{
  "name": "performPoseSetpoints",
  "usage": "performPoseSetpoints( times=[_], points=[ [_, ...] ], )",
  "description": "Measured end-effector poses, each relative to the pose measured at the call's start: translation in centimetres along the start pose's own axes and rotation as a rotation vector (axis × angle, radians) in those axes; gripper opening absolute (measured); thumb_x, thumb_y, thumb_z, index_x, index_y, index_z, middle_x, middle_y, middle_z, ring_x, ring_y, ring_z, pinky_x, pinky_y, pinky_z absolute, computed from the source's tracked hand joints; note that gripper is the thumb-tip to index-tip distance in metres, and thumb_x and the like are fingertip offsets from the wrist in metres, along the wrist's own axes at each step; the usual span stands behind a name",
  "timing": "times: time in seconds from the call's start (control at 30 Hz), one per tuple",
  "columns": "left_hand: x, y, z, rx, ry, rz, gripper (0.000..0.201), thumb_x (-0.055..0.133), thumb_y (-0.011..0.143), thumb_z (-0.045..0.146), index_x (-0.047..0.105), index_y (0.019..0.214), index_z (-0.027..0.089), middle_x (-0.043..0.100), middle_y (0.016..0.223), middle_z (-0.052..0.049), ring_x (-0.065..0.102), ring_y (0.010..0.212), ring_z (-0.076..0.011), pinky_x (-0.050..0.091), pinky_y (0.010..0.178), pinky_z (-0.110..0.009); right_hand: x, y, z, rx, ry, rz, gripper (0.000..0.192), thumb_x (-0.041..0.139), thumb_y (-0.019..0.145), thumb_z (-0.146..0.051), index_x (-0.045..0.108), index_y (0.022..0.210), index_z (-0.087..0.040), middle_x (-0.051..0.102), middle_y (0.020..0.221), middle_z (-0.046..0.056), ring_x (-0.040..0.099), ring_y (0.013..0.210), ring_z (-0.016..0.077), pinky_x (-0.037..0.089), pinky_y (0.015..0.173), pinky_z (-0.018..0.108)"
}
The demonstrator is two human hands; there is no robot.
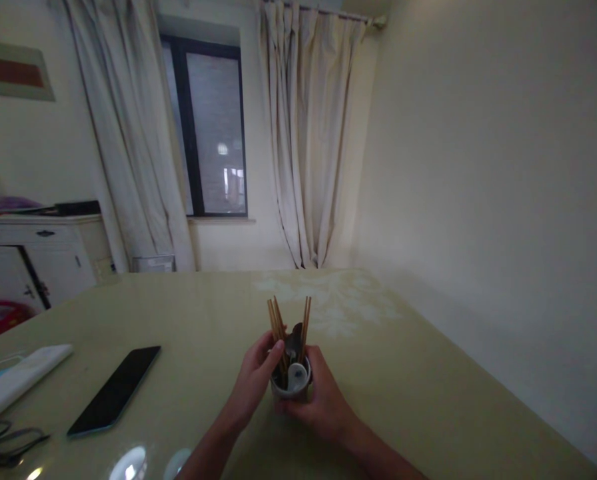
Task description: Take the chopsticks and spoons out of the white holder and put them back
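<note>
A small utensil cup (292,392) stands or is held just over the table, with several wooden chopsticks (306,320) rising out of it. Dark metal spoons (293,341) lean among them, and a pale spoon (297,377) faces up at the near rim. My right hand (323,400) wraps the cup from the right and front. At the left side, my left hand (258,368) is closed about the left bunch of chopsticks, its thumb against them above the rim; some of its fingers are hidden behind.
On the left of the table (198,333) lie a black phone (116,390), a white bar-shaped object (23,380) and a dark cable (8,440). Two round shiny objects or reflections sit at the near edge. A wall borders the right; a cabinet (58,247) stands far left.
</note>
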State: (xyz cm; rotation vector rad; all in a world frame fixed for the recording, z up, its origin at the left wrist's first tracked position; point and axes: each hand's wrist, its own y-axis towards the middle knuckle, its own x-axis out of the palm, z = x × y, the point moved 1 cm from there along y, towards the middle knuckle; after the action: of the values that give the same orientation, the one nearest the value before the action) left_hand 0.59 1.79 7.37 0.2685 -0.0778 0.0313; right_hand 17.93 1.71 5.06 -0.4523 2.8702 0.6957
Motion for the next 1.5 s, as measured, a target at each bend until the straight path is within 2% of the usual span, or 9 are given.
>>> performPoseSetpoints(
  times=[0.17, 0.27, 0.33, 0.6, 0.77, 0.97, 1.17, 1.3, 1.5],
  points=[
    [-0.1, 0.1, 0.0, -0.042, -0.043, -0.013, 0.049, 0.080, 0.082, 0.056, 0.076, 0.112, 0.017, 0.083, 0.099, -0.007, 0.077, 0.087, -0.0235, 0.060, 0.076, -0.030, -0.1, -0.1, -0.4, -0.037, 0.001, -0.096, 0.100, 0.097, 0.061, -0.062, 0.059, 0.142, -0.018, 0.067, 0.133, 0.016, 0.063, 0.121, 0.0391, 0.053, 0.104, 0.048],
    [-0.1, 0.2, 0.0, -0.037, -0.012, 0.010, 0.045, 0.083, 0.078, 0.056, 0.078, 0.100, 0.017, 0.083, 0.089, -0.006, 0.076, 0.078, -0.0220, 0.060, 0.071, -0.028, -0.7, 0.3, -0.7, -0.059, 0.104, -0.082, 0.088, 0.064, 0.084, -0.084, 0.059, 0.144, -0.020, 0.068, 0.129, 0.014, 0.065, 0.117, 0.0337, 0.053, 0.101, 0.044],
    [0.0, 0.2, 0.2, -0.042, 0.013, 0.017, 0.044, 0.084, 0.075, 0.056, 0.079, 0.096, 0.017, 0.084, 0.089, -0.007, 0.076, 0.079, -0.0230, 0.060, 0.072, -0.030, -1.1, 0.7, -1.0, -0.042, 0.145, -0.018, 0.074, 0.047, 0.096, -0.081, 0.065, 0.135, -0.021, 0.071, 0.117, 0.011, 0.068, 0.107, 0.0288, 0.055, 0.094, 0.039],
    [0.3, -0.1, 0.1, -0.004, 0.159, 0.022, 0.050, 0.074, 0.081, 0.065, 0.080, 0.089, 0.016, 0.083, 0.086, -0.008, 0.076, 0.081, -0.0257, 0.060, 0.072, -0.031, -2.6, 1.4, -2.0, -0.151, -0.190, 0.220, 0.034, 0.063, 0.101, -0.048, 0.075, 0.084, -0.020, 0.064, 0.078, 0.002, 0.060, 0.074, 0.0190, 0.049, 0.069, 0.028],
    [0.3, -0.4, 0.3, 0.046, 0.179, 0.061, 0.048, 0.071, 0.086, 0.064, 0.080, 0.086, 0.016, 0.081, 0.081, -0.005, 0.074, 0.076, -0.0231, 0.057, 0.068, -0.029, -2.6, 1.2, -2.1, -0.173, -0.237, 0.283, 0.024, 0.070, 0.095, -0.041, 0.075, 0.099, -0.019, 0.067, 0.073, 0.002, 0.060, 0.066, 0.0181, 0.050, 0.062, 0.027],
    [-0.4, -0.7, 2.0, 0.093, 0.165, 0.153, 0.046, 0.071, 0.088, 0.062, 0.084, 0.090, 0.018, 0.085, 0.091, -0.007, 0.078, 0.087, -0.0265, 0.061, 0.085, -0.035, -2.5, 1.0, -2.2, -0.144, -0.239, 0.294, 0.024, 0.071, 0.093, -0.040, 0.074, 0.103, -0.018, 0.070, 0.068, 0.001, 0.063, 0.063, 0.0181, 0.052, 0.061, 0.027],
    [-2.4, 0.1, 2.4, 0.154, -0.256, 0.340, 0.041, 0.079, 0.084, 0.061, 0.079, 0.090, 0.020, 0.085, 0.096, -0.005, 0.078, 0.101, -0.0242, 0.059, 0.103, -0.040, -2.3, 0.9, -2.4, -0.177, -0.237, 0.316, 0.020, 0.071, 0.091, -0.036, 0.075, 0.101, -0.019, 0.073, 0.070, 0.002, 0.064, 0.061, 0.0179, 0.052, 0.059, 0.027],
    [-5.1, 1.5, 2.2, 0.075, -0.671, 0.480, 0.022, 0.071, 0.097, 0.045, 0.073, 0.092, 0.024, 0.083, 0.093, 0.002, 0.079, 0.088, -0.0142, 0.064, 0.093, -0.032, -2.3, 0.9, -2.0, -0.161, -0.232, 0.337, 0.023, 0.074, 0.089, -0.039, 0.076, 0.102, -0.019, 0.073, 0.067, 0.002, 0.064, 0.058, 0.0176, 0.051, 0.053, 0.026],
    [-8.7, 2.8, 1.4, -0.128, -0.513, 0.599, 0.014, 0.059, 0.102, 0.023, 0.071, 0.098, 0.018, 0.079, 0.088, -0.001, 0.071, 0.065, -0.0071, 0.060, 0.066, -0.018, -2.3, 0.7, -1.5, -0.124, -0.199, 0.332, 0.029, 0.076, 0.087, -0.041, 0.076, 0.105, -0.018, 0.075, 0.069, 0.003, 0.065, 0.056, 0.0173, 0.051, 0.051, 0.025]
  ],
)
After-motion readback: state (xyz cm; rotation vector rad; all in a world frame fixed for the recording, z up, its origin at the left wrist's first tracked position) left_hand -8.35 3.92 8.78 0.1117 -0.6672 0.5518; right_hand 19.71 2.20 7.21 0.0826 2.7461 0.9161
